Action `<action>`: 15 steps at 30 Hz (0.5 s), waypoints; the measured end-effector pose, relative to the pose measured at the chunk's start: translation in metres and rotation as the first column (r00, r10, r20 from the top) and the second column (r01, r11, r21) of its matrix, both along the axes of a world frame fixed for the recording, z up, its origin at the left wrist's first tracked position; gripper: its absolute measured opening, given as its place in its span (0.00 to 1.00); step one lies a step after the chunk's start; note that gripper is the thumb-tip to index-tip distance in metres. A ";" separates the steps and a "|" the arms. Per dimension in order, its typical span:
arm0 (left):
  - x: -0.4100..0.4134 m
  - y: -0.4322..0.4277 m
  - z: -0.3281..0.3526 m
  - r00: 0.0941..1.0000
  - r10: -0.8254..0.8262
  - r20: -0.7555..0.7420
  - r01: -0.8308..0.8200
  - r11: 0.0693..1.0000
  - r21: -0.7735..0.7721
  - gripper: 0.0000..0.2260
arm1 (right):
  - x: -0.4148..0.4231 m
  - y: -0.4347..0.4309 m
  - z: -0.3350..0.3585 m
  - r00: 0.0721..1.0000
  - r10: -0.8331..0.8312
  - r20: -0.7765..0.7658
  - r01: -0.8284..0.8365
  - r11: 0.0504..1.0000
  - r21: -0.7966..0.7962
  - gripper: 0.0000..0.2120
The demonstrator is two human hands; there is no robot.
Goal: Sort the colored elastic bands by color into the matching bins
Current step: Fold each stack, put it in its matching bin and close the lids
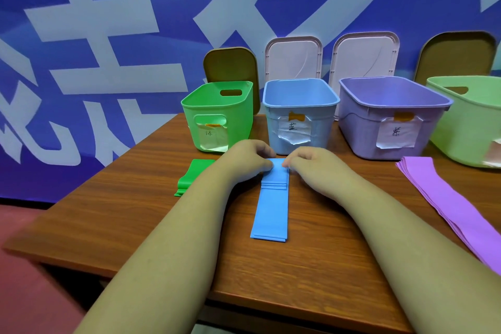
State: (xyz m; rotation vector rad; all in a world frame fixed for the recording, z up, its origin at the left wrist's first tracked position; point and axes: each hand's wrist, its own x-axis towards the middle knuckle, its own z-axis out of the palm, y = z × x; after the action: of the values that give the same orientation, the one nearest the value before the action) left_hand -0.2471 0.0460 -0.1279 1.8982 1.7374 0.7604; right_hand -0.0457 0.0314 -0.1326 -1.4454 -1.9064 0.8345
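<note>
A stack of blue elastic bands [271, 211] lies lengthwise in the middle of the wooden table [135, 211]. My left hand [244, 160] and my right hand [311, 163] both pinch the far end of the blue bands, fingers closed on the top layers. Green bands [191, 176] lie left of my left wrist, partly hidden by it. A stack of purple bands [444, 198] runs along the right side. Behind stand a green bin [217, 114], a blue bin [299, 106] and a purple bin [390, 111], each with a paper label.
A pale green bin [471, 122] stands at the far right, cut off by the frame. Several lids [294, 57] lean against the blue banner wall behind the bins. The table's left edge drops to a red floor [32, 293].
</note>
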 end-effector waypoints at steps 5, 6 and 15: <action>0.002 0.000 0.000 0.999 -0.033 0.011 0.033 0.999 0.000 0.11 | -0.005 0.013 -0.002 0.994 -0.109 0.025 0.108 0.994 0.024 0.07; 0.002 0.000 0.000 0.999 -0.038 0.021 0.038 0.999 0.005 0.11 | -0.007 0.015 -0.001 0.993 -0.101 0.065 0.100 0.995 0.020 0.07; 0.000 0.000 0.001 0.991 -0.050 0.125 0.048 0.999 0.016 0.11 | -0.019 0.017 0.021 0.962 -0.023 0.274 0.036 0.998 -0.043 0.06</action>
State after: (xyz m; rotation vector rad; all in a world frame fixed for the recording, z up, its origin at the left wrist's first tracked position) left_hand -0.2470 0.0456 -0.1265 1.8529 1.6078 0.8544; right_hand -0.0645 0.0486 -0.1112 -1.6870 -2.0707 0.6991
